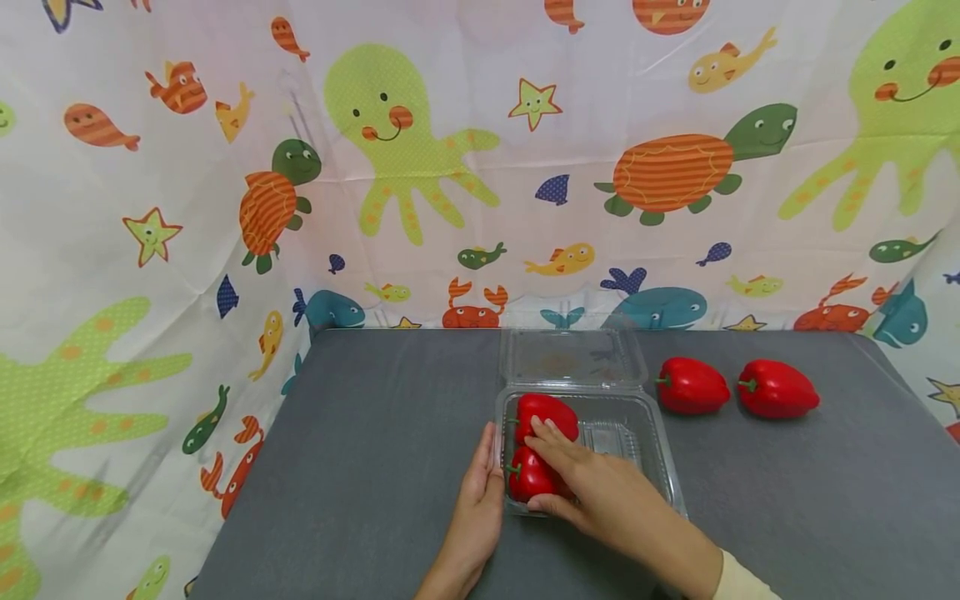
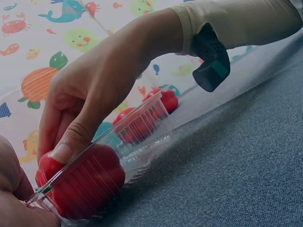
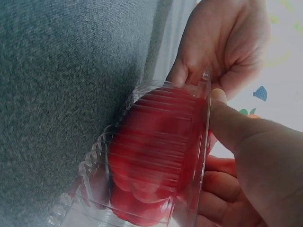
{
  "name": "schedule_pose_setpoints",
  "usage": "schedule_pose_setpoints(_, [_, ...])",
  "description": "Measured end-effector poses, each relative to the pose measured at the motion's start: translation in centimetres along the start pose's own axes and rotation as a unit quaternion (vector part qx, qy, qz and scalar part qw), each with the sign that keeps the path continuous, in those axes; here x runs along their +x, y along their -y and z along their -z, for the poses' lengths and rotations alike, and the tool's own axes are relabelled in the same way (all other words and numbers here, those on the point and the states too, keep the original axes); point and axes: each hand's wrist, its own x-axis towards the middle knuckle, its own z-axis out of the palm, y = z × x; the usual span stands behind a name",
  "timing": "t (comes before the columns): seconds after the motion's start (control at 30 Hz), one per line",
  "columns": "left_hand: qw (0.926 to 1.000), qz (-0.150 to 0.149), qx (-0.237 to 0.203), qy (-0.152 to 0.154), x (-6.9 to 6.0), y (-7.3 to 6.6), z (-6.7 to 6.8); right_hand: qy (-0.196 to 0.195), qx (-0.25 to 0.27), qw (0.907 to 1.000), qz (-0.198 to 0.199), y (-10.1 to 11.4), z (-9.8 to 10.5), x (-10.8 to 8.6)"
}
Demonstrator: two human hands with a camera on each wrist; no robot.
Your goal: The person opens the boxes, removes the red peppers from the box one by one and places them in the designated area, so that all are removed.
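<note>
A clear plastic clamshell container [image 1: 667, 467] lies open on the table, its lid [image 1: 573, 358] folded back. Two red bell peppers sit along its left side, a far one [image 1: 551, 412] and a near one [image 1: 528, 475]. My right hand [image 1: 607, 492] reaches in from the right and holds the near pepper, thumb on its near side and fingers across its top. At the container's left edge, my left hand [image 1: 476, 508] grips the rim. In the left wrist view the right thumb [image 2: 71, 144] presses on the red pepper [image 2: 92, 184] behind the clear wall.
Two more red bell peppers, one [image 1: 693, 386] beside the other [image 1: 777, 389], lie on the grey table [image 1: 360, 467] right of the lid. A curtain printed with sea animals [image 1: 450, 167] hangs behind the table and along its left side.
</note>
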Motion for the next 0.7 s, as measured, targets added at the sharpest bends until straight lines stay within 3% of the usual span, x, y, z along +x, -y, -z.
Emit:
schedule_pose_setpoints(0.4, [1.0000, 0.008, 0.001, -0.006, 0.0, -0.1, 0.0, 0.003, 0.004, 0.9993, 0.038, -0.9, 0.2, 0.2])
schedule_pose_setpoints(0.7, [1.0000, 0.003, 0.001, -0.001, 0.0, 0.0, 0.0, 0.005, 0.027, 0.9990, 0.034, -1.1, 0.5, 0.2])
